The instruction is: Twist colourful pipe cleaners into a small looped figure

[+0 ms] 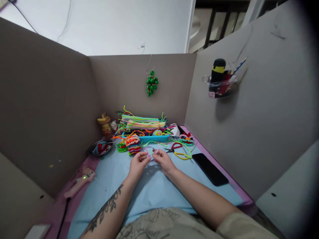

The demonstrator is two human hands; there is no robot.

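A thin pale purple pipe cleaner [150, 153], bent into a loop, is held above the blue mat [149, 189] at the middle of the desk. It is pinched at one side by the curled fingers of the left hand [138, 165] and at the other by those of the right hand [163, 161]; both hands are nearly closed around it. At twelve o'clock from the hands a blue tray [149, 137] heaped with coloured pipe cleaners is seen, with a striped woven piece [133, 143] at eleven. Scissors [174, 147] lie at two o'clock, a black phone [210, 169] at three. A round dish [100, 148] sits at ten, a pink glue gun [79, 182] at eight. A green ornament [152, 83] hangs on the back wall.
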